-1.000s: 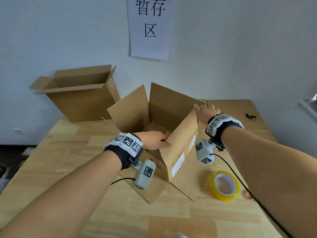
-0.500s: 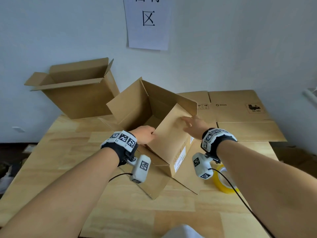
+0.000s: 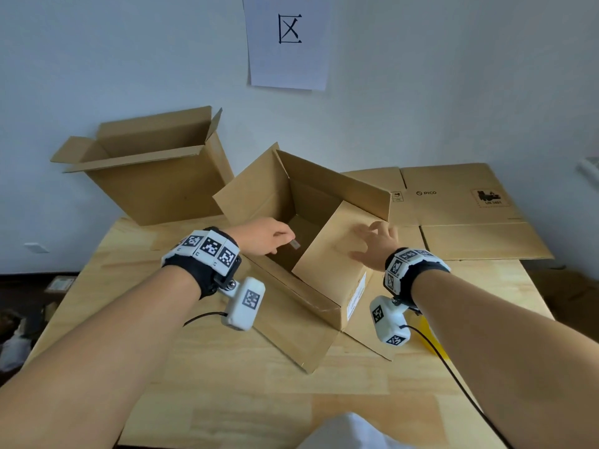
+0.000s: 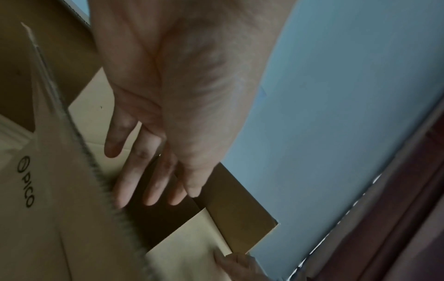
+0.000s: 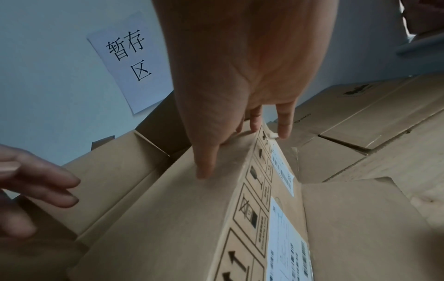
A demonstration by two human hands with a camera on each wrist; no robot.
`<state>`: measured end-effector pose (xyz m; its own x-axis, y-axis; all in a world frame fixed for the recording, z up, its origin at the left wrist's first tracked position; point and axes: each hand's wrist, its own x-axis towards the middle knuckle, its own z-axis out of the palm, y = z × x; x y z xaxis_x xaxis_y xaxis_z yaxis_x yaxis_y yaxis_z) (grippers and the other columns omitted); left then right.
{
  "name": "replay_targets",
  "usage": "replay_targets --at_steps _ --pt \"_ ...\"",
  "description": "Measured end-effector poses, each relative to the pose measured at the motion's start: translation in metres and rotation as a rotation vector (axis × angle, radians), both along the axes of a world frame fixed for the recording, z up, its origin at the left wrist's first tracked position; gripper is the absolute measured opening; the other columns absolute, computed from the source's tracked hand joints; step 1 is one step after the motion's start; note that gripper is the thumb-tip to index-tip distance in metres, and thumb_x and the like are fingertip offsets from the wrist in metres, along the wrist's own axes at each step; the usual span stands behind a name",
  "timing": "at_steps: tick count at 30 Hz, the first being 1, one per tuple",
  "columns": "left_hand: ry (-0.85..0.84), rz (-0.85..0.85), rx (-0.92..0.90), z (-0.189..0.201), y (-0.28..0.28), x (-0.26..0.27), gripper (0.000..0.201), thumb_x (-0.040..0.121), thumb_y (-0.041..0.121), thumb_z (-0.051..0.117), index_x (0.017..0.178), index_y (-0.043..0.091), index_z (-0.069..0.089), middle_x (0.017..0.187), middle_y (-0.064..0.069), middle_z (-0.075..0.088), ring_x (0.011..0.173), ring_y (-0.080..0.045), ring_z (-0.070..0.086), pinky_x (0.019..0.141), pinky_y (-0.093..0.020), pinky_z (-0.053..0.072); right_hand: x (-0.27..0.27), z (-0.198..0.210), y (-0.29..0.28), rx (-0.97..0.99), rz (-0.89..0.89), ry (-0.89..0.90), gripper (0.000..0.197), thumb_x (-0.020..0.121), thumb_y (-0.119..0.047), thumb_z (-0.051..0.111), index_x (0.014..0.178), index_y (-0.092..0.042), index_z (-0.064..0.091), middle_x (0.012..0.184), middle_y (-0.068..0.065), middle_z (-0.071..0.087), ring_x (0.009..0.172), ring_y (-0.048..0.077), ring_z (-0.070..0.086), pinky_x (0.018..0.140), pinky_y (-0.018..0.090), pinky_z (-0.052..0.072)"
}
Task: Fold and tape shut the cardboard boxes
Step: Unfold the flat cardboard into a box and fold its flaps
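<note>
Two hands at one open box point(image 3: 311, 286) (right hand point(image 3: 376, 246) flat on flap point(image 3: 337, 247)).

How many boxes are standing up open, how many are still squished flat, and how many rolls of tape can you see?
Open boxes: 2, the box being folded and the box by the wall.
Flat boxes: 1 stack; how many are in it cannot be told.
Tape rolls: 1, the yellow tape, mostly hidden by the right arm.
Total: 4

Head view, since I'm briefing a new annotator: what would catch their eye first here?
The open cardboard box at the table's middle, with the right hand flat on its right flap and the left hand at its left rim. Then the second open box back left, and the flattened boxes back right.
</note>
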<state>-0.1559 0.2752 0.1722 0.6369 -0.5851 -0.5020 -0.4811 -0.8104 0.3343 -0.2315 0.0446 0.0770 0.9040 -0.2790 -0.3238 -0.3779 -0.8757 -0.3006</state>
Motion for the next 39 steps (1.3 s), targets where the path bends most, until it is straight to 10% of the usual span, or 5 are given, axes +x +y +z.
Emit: replay_targets --at_steps 13,22,26,33,39 --pt "0.051 -0.135 0.050 0.007 0.024 0.018 0.051 0.091 0.063 0.038 0.129 0.033 0.054 0.125 0.012 0.059 0.107 -0.008 0.058 0.097 -0.032 0.045 -0.002 0.010 0.030 0.058 0.061 0.333 0.070 0.099 -0.033 0.043 0.151 -0.032 -0.005 0.151 0.010 -0.033 0.145 0.025 0.016 0.114 0.033 0.026" --pt "0.137 -0.232 0.084 0.006 0.048 0.048 0.035 0.089 0.027 0.064 0.123 0.023 0.062 0.121 0.008 0.062 0.109 -0.008 0.056 0.096 -0.028 0.044 -0.001 0.007 0.037 0.026 -0.012 0.337 0.058 0.100 -0.034 0.041 0.149 -0.038 0.010 0.153 0.007 -0.029 0.144 0.028 0.017 0.114 0.038 0.027" --pt "-0.108 -0.213 0.093 0.003 0.046 0.064 0.038 0.090 0.047 0.057 0.101 0.013 0.069 0.085 -0.004 0.063 0.075 -0.013 0.052 0.065 -0.024 0.037 -0.003 -0.004 0.044 -0.216 0.143 0.197 0.040 0.099 -0.036 0.035 0.138 -0.038 0.044 0.159 0.007 0.001 0.144 0.030 -0.014 0.113 0.048 -0.010" --pt "-0.250 -0.274 0.184 -0.004 0.025 0.076 0.061 0.090 0.058 0.049 0.135 0.016 0.050 0.134 -0.003 0.054 0.120 -0.020 0.050 0.092 -0.033 0.040 -0.024 -0.005 0.038 0.425 -0.158 -0.019 0.065 0.091 0.008 0.044 0.148 -0.014 0.022 0.156 0.010 0.016 0.143 0.028 0.019 0.115 0.031 0.021" --pt "-0.289 -0.240 0.166 -0.016 0.015 0.090 0.058 0.090 0.061 0.046 0.119 0.013 0.057 0.118 -0.003 0.060 0.111 -0.023 0.054 0.093 -0.037 0.043 -0.031 -0.002 0.042 0.584 -0.235 0.133 0.083 0.085 0.010 0.055 0.150 -0.021 0.013 0.153 -0.003 0.022 0.137 0.025 0.030 0.100 0.032 0.036"
